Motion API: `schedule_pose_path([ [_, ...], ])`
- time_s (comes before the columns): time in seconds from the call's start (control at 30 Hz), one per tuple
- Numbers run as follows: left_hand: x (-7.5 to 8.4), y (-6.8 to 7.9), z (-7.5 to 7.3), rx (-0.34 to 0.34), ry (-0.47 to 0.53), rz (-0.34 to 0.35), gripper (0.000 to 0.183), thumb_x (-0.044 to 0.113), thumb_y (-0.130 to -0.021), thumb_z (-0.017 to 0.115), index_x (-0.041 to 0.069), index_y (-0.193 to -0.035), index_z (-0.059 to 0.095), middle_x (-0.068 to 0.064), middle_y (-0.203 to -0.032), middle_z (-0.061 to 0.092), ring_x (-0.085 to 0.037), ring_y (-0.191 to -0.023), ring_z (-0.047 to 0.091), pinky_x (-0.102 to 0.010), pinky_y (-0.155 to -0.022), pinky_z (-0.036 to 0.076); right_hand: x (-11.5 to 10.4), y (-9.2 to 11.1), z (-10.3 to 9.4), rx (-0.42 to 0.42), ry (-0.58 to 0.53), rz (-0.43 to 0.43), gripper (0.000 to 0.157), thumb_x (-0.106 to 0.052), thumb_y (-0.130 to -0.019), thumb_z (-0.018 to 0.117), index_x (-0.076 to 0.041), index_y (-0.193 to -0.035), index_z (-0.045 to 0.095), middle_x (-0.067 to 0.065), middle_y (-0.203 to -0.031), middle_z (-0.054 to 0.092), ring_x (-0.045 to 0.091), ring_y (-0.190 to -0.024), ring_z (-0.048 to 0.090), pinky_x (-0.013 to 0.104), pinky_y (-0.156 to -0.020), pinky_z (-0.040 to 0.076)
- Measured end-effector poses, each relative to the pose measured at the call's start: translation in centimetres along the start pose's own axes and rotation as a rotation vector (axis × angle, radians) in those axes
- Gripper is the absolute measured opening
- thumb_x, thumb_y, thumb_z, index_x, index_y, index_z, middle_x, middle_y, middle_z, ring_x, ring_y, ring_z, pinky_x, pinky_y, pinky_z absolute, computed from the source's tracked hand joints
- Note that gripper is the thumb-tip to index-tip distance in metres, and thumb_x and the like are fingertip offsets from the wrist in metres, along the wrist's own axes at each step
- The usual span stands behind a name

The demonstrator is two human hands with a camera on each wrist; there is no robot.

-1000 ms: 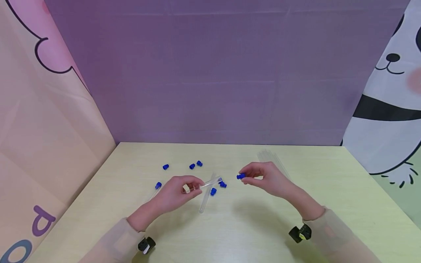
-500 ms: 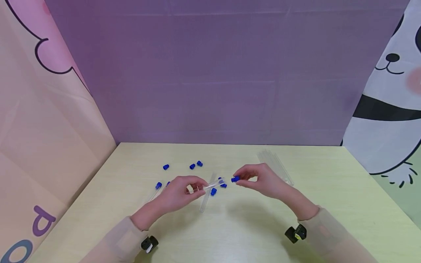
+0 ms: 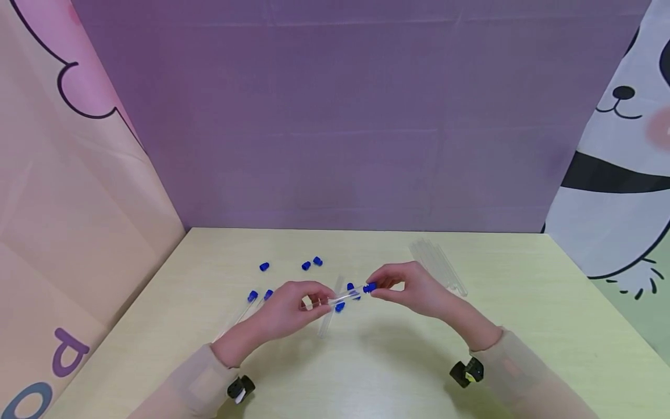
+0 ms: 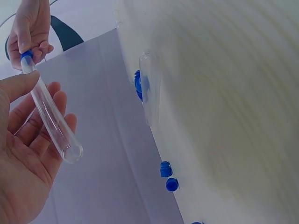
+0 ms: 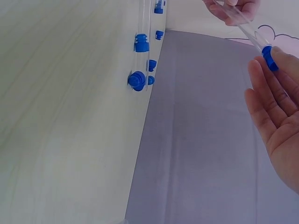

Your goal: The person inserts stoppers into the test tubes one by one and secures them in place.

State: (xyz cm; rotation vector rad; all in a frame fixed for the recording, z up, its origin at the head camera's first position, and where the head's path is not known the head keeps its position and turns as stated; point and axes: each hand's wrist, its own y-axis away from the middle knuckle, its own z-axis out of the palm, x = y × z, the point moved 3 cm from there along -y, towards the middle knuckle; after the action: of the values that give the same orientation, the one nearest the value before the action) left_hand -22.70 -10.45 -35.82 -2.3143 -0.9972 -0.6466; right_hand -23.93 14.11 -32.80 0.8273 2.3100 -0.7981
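My left hand (image 3: 285, 309) holds a clear test tube (image 4: 55, 122) between thumb and fingers, raised above the table with its rounded end towards the palm. My right hand (image 3: 413, 291) pinches a blue stopper (image 5: 269, 58) at the tube's mouth. Stopper and tube meet in both wrist views; how deep the stopper sits is hard to tell. Beneath the held tube, another clear tube (image 3: 324, 326) lies on the table beside several loose blue stoppers (image 3: 339, 306).
Two tubes with blue stoppers (image 3: 252, 295) at their ends lie by the left forearm, partly hidden. Farther back are loose stoppers (image 3: 306, 265). A row of clear tubes (image 3: 437, 265) lies behind the right hand. A purple backdrop (image 3: 335, 116) rises beyond the table (image 3: 366, 378).
My right hand has moved left with the blue stopper until it meets the tube's mouth. My left hand has shifted slightly right with the tube, uncovering a second stoppered tube.
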Motion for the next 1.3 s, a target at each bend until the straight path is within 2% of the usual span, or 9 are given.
schedule_pose_path([
  [0.23,0.2,0.0,0.1,0.005,-0.014,0.012,0.017,0.016,-0.092,0.069,0.011,-0.108,0.071,0.012,-0.084,0.062,-0.007,-0.077,0.055,-0.024,-0.062,0.05,0.2,-0.1,0.3,-0.004,-0.016,0.007,0.02,-0.004,-0.085,0.074,-0.004,-0.105,0.071,-0.001,-0.093,0.07,0.01,-0.079,0.064,0.036,-0.077,0.055],
  [0.37,0.4,0.1,0.3,0.029,-0.065,0.065,0.017,0.013,-0.092,0.069,0.009,-0.109,0.07,0.011,-0.084,0.061,-0.006,-0.075,0.054,-0.024,-0.062,0.05,0.3,0.0,0.4,-0.017,-0.043,0.024,0.02,-0.004,-0.086,0.073,-0.002,-0.105,0.071,0.0,-0.093,0.071,0.011,-0.079,0.065,0.033,-0.077,0.056],
  [0.53,0.9,0.0,0.6,0.047,-0.106,0.161,0.015,0.008,-0.093,0.066,0.006,-0.108,0.068,0.007,-0.087,0.062,-0.006,-0.075,0.053,-0.023,-0.062,0.049,0.6,-0.1,0.4,-0.023,-0.164,0.059,0.02,-0.001,-0.087,0.071,0.004,-0.106,0.07,0.007,-0.09,0.072,0.015,-0.078,0.069,0.029,-0.076,0.056],
  [0.63,1.2,-0.2,0.6,0.06,-0.119,0.193,0.013,0.007,-0.093,0.066,0.007,-0.105,0.067,0.007,-0.085,0.061,-0.006,-0.073,0.052,-0.022,-0.062,0.048,0.9,-0.1,0.4,-0.021,-0.251,0.091,0.02,0.001,-0.087,0.069,0.007,-0.106,0.069,0.011,-0.089,0.072,0.019,-0.078,0.07,0.031,-0.076,0.056],
  [0.77,1.6,-0.3,0.7,0.067,-0.132,0.209,0.012,0.006,-0.091,0.067,0.008,-0.103,0.066,0.008,-0.082,0.058,-0.005,-0.07,0.049,-0.021,-0.06,0.047,1.1,-0.1,0.4,-0.034,-0.325,0.13,0.021,0.001,-0.089,0.067,0.011,-0.107,0.067,0.014,-0.089,0.072,0.022,-0.078,0.072,0.033,-0.074,0.057],
  [0.93,2.0,-0.3,0.8,0.069,-0.121,0.211,0.011,0.006,-0.091,0.068,0.009,-0.102,0.066,0.009,-0.081,0.056,-0.004,-0.069,0.049,-0.02,-0.06,0.047,1.0,-0.1,0.3,-0.041,-0.351,0.155,0.02,0.001,-0.09,0.066,0.013,-0.106,0.066,0.017,-0.087,0.072,0.024,-0.075,0.072,0.035,-0.068,0.058],
  [1.1,2.1,-0.2,0.9,0.073,-0.11,0.222,0.01,0.005,-0.091,0.067,0.007,-0.101,0.066,0.008,-0.082,0.058,-0.004,-0.07,0.05,-0.02,-0.061,0.049,0.9,-0.1,0.3,-0.058,-0.377,0.155,0.019,0.0,-0.089,0.067,0.013,-0.103,0.066,0.017,-0.086,0.072,0.026,-0.074,0.072,0.047,-0.068,0.056],
  [1.3,2.2,0.0,1.3,0.068,-0.105,0.245,0.012,0.005,-0.091,0.067,0.006,-0.103,0.066,0.007,-0.082,0.058,-0.004,-0.07,0.05,-0.018,-0.062,0.049,1.1,0.0,0.5,-0.08,-0.394,0.186,0.02,-0.001,-0.089,0.068,0.014,-0.102,0.066,0.017,-0.086,0.072,0.027,-0.073,0.072,0.045,-0.066,0.057],
])
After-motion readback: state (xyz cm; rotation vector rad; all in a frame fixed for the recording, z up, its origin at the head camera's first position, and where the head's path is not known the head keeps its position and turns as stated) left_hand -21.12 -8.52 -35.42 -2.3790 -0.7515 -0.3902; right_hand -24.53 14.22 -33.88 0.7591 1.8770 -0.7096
